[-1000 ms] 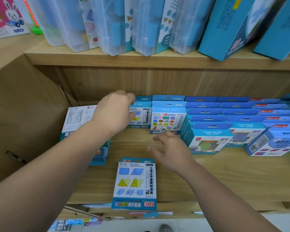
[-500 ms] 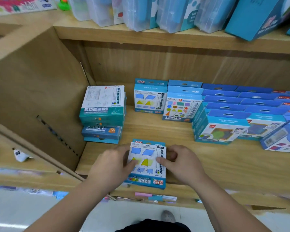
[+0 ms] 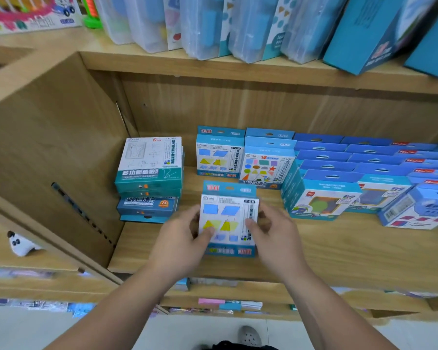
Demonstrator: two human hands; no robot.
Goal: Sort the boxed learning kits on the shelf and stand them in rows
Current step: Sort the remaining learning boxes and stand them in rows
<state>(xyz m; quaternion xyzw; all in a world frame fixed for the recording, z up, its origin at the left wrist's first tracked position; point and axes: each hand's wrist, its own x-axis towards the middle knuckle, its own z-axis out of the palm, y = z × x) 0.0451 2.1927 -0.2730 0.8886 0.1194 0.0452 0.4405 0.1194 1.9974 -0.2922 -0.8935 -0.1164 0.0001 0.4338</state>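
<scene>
Bright, even light; soft motion blur throughout, wide-angle bending at the edges.

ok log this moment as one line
left hand: grips geometry kit box | right hand: grips same box | box: shelf front | matching box: standing behind

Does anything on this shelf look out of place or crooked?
Yes. The stack of kits at the left lies flat while the rest stand in rows; the front box at far right sits skewed. The left hand and right hand hold one kit.
</scene>
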